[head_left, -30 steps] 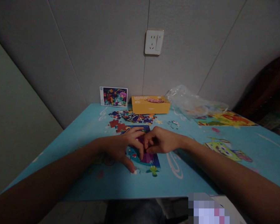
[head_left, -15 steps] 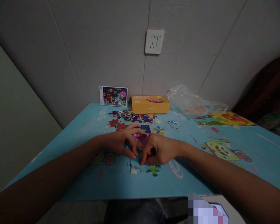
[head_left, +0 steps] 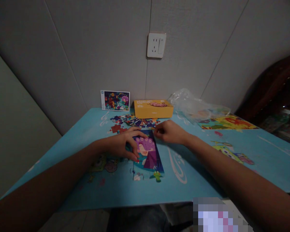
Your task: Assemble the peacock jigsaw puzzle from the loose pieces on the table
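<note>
A partly joined puzzle (head_left: 148, 153) with a purple peacock lies on the blue table mat. My left hand (head_left: 125, 143) rests on its left side, fingers spread and touching the surface. Beyond the puzzle's upper right edge is my right hand (head_left: 170, 132), its fingers curled together; whatever they may hold is hidden. At the near edge of the puzzle are pieces with a green frog (head_left: 157, 175) and a white shape (head_left: 138, 176). A pile of loose pieces (head_left: 135, 120) lies behind my left hand, with reddish-brown pieces (head_left: 116, 129) beside it.
A reference picture (head_left: 116, 100) leans against the wall at the back left. Beside it stands a yellow box (head_left: 153, 109). A clear plastic bag (head_left: 190, 104) and a yellow picture sheet (head_left: 229, 122) are at the right. A wall socket (head_left: 156, 45) is above.
My right hand has moved away from the puzzle's middle, back and to the right, uncovering the peacock area. My left hand stays on the left side. The view has shifted slightly.
</note>
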Tool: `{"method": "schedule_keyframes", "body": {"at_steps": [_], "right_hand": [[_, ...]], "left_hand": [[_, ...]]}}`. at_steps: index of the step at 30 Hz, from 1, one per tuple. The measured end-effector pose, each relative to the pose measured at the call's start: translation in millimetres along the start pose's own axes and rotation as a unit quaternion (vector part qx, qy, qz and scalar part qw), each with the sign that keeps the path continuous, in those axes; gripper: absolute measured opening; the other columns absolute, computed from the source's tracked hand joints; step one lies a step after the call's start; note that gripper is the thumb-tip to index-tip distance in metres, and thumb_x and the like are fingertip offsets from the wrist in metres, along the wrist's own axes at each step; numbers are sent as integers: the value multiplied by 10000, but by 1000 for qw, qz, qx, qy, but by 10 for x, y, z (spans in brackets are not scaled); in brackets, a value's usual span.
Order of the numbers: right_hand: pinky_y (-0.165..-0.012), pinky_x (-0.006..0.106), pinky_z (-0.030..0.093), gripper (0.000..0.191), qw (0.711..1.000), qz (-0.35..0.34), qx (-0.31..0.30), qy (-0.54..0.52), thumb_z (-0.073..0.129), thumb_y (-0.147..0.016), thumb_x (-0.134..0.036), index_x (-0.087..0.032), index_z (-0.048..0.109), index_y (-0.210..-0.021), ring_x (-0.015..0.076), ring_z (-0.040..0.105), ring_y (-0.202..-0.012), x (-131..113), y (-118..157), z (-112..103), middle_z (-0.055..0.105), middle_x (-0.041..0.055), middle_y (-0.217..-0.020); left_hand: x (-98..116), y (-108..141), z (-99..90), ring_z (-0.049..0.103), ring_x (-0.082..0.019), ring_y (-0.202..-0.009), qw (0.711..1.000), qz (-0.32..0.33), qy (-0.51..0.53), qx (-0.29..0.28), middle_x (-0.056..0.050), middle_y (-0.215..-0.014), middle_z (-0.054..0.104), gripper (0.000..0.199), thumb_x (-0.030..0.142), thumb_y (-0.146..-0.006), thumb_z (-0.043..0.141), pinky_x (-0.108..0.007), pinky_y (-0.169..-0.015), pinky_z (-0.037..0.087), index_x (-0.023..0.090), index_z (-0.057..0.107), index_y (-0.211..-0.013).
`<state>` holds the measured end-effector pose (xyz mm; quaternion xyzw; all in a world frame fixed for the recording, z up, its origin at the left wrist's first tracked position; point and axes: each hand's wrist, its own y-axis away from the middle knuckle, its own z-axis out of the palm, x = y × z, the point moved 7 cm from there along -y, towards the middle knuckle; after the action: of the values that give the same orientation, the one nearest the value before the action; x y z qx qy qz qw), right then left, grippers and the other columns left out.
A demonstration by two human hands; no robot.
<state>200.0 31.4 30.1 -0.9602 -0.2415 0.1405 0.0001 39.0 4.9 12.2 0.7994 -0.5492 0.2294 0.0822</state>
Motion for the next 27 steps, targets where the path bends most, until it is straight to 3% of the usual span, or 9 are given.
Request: {"method": "schedule_keyframes", "body": {"at_steps": [2,3,6,10,16,19,24,27], "right_hand": [[-670,272,433,293,984,138,47,100,548,-838,-286,-152,751,-1001,215,667,-807,313,-9,-116,743,126,-930],[-719,286,451,344,969,206,25,137,563,-841,-329,-156,725,-1090,245,674,-907,474,12,-110,731,149,-1028],[-770,376,480,490,948,270,-2,167,582,-844,-442,-48,709,-1106,361,657,-1010,732,52,-77,672,288,-1114],[-806,383,487,499,947,271,-13,174,557,-867,-463,-53,710,-1106,359,654,-1038,828,47,-10,669,286,-1122],[-833,334,471,363,958,235,0,163,540,-856,-248,-80,700,-1135,317,656,-1048,776,-16,24,682,248,-1117],[-853,315,459,371,967,205,7,151,535,-834,-174,-88,694,-1157,301,649,-1060,709,-51,41,677,234,-1144],[-901,235,426,405,984,135,13,114,541,-813,-124,-138,681,-1193,230,624,-1109,537,-129,80,679,132,-1216],[-882,218,427,381,991,100,51,79,556,-824,-154,-157,683,-1184,205,630,-1077,429,-125,-13,697,90,-1191]], "left_hand": [[-45,21,-21,284,-323,-1416,1000,-5,-13,3,-38,-1466,471,130,385,-721,812,-577,-1170,151,287,789,-804],[-68,32,-27,253,-331,-1428,1000,-7,-22,2,-33,-1470,466,146,395,-716,813,-593,-1166,142,301,790,-826],[-130,60,-43,193,-341,-1441,999,-17,-50,-9,-19,-1494,433,232,441,-704,812,-619,-1157,126,355,783,-917],[-179,83,-64,231,-338,-1420,995,-30,-86,-27,-27,-1481,437,357,518,-699,790,-618,-1154,128,399,748,-1033],[-199,103,-72,373,-313,-1355,994,-41,-90,-35,-73,-1482,419,500,557,-735,747,-514,-1114,301,372,682,-1194],[-184,104,-77,341,-338,-1382,992,-57,-100,-47,-88,-1507,387,576,581,-727,742,-524,-1117,289,367,644,-1253],[-152,127,-126,338,-383,-1378,980,-111,-147,-73,-146,-1524,356,971,640,-562,819,-523,-1109,292,316,488,-1416],[-125,148,-146,358,-366,-1365,976,-122,-162,-80,-145,-1509,369,981,636,-582,810,-500,-1100,305,310,455,-1436]]}}
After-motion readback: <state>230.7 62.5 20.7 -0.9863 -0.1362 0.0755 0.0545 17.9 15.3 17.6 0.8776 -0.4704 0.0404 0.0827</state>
